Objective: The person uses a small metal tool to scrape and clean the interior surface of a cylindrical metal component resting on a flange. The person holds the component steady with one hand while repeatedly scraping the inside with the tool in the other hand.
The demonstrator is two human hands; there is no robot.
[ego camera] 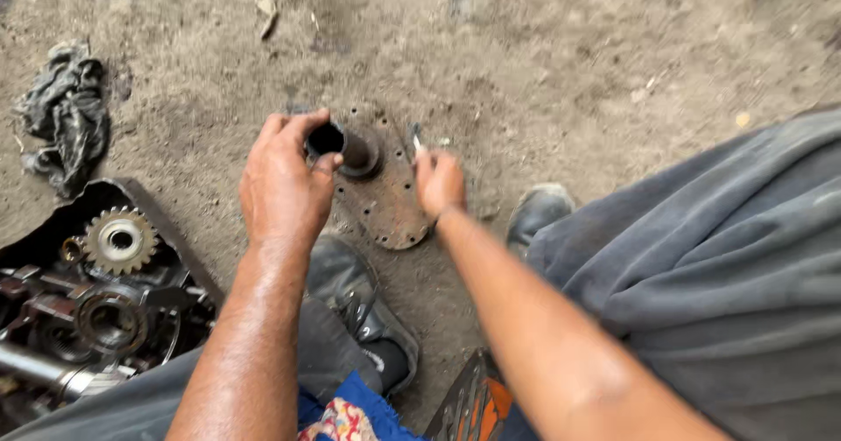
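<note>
A rusty round flange plate (385, 200) with bolt holes around its rim and a short dark tube (343, 143) rising from its middle lies on the dirt ground. My left hand (282, 183) grips the open mouth of that tube from the left. My right hand (438, 181) rests on the plate's right side, pinching a small thin metal tool (415, 137) whose tip points up and away.
An open gearbox (92, 292) with a toothed gear (120, 240) and shafts lies at the lower left. A dark crumpled rag (66, 112) is at the far left. My shoes (363, 305) and grey trousers (701, 266) fill the lower frame.
</note>
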